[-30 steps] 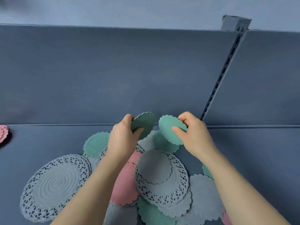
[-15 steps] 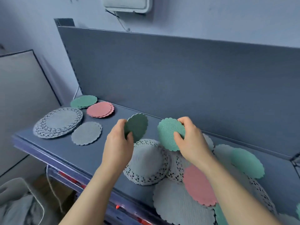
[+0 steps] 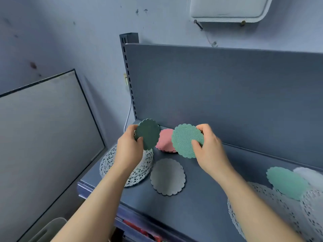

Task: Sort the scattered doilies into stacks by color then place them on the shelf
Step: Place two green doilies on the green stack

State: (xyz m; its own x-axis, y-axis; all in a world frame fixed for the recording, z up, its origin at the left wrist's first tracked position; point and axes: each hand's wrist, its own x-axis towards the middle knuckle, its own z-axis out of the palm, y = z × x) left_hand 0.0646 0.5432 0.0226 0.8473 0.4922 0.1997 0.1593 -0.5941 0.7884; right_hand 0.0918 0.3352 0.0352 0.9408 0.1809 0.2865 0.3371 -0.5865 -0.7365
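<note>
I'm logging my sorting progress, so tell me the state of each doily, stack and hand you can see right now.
Left hand: grips the dark green doily, lifted.
Right hand: pinches the light green doily, lifted.
Pink stack: flat on the shelf, untouched.
White lace stack: flat, partly hidden behind the left hand.
Grey doily: flat, untouched.
Loose green doily: resting on lace doilies at right.

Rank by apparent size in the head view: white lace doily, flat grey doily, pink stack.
1. white lace doily, partly behind the left hand.
2. grey doily.
3. pink stack, though the light green doily hides part, so unsure.
</note>
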